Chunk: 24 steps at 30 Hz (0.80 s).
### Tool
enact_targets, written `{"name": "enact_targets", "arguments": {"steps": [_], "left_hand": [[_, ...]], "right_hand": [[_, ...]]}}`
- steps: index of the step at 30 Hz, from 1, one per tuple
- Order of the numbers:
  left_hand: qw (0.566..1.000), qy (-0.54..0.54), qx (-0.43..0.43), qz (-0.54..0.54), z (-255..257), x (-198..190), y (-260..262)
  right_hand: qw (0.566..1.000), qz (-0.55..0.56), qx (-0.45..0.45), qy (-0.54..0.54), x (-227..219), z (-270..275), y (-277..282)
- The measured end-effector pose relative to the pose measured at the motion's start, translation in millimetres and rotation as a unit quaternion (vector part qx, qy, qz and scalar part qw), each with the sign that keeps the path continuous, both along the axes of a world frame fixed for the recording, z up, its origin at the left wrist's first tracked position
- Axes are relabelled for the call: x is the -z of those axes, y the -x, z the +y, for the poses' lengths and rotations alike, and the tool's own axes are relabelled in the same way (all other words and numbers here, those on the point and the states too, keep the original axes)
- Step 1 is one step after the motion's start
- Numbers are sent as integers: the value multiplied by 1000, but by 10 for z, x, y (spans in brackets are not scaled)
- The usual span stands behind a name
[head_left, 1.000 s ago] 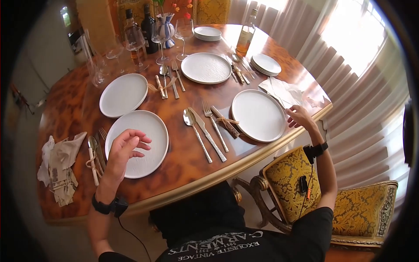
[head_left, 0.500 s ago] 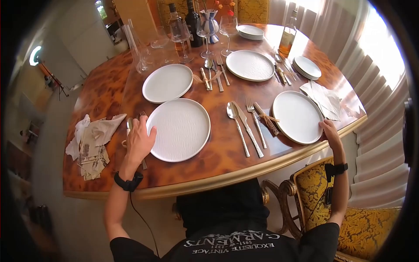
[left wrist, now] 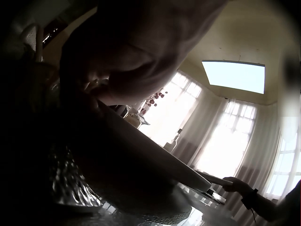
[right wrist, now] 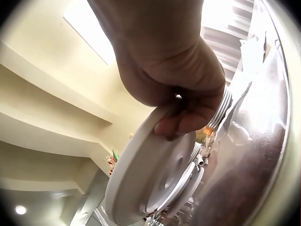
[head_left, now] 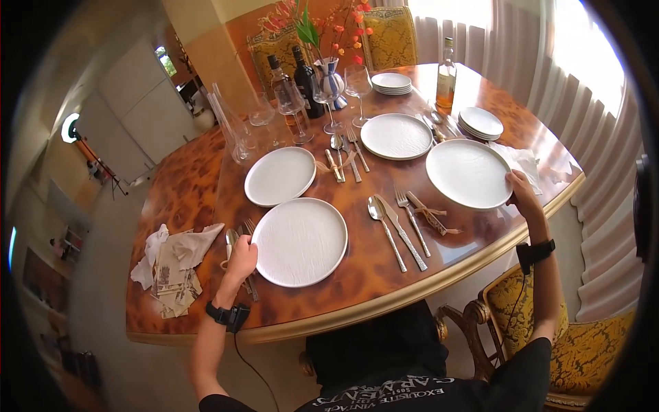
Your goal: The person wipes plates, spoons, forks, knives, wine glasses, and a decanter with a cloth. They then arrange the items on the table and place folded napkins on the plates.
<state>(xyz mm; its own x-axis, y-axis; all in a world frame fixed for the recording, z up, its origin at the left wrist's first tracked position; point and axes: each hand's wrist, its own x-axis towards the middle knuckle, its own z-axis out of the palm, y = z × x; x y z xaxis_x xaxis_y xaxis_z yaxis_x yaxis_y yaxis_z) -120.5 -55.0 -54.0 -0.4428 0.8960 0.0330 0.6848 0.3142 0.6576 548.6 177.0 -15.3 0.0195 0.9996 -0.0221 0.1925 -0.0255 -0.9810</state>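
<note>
My left hand [head_left: 241, 259] grips the left edge of a round white dinner plate [head_left: 300, 242]. In the left wrist view this plate's rim [left wrist: 155, 150] slants away from the dark, shadowed hand. Another white dinner plate [head_left: 469, 174] is pinched at its right edge by my right hand [head_left: 523, 193]. The right wrist view shows it raised over the table, fingers [right wrist: 193, 122] curled under the rim. Left of my left hand lie a spoon, knife and fork [head_left: 251, 285], partly hidden by it. Between the two plates lie a spoon [head_left: 386, 232], a knife [head_left: 403, 237] and a fork [head_left: 414, 223].
Two more dinner plates [head_left: 280, 176] [head_left: 397, 136] lie farther back. Stemmed glasses [head_left: 290, 103], bottles [head_left: 446, 79] and a striped vase [head_left: 331, 81] stand behind. Small plates [head_left: 480, 122] are stacked at the right, by napkins [head_left: 518, 163]. Crumpled cloths [head_left: 177, 264] lie left; a yellow chair [head_left: 511, 302] stands front right.
Both hands have come to the plates and taken hold of their outer edges. The right plate has risen off the table and shifted back. The head view has turned.
</note>
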Motion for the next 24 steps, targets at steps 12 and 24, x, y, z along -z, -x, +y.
{"name": "enact_targets", "arguments": {"steps": [12, 24], "left_hand": [[982, -112, -40, -146, -202, -362, -150], [871, -250, 7, -422, -186, -774, -266]], "right_hand": [[993, 118, 11, -4, 267, 1131, 1712], [989, 146, 2, -7, 481, 1366, 1934]]}}
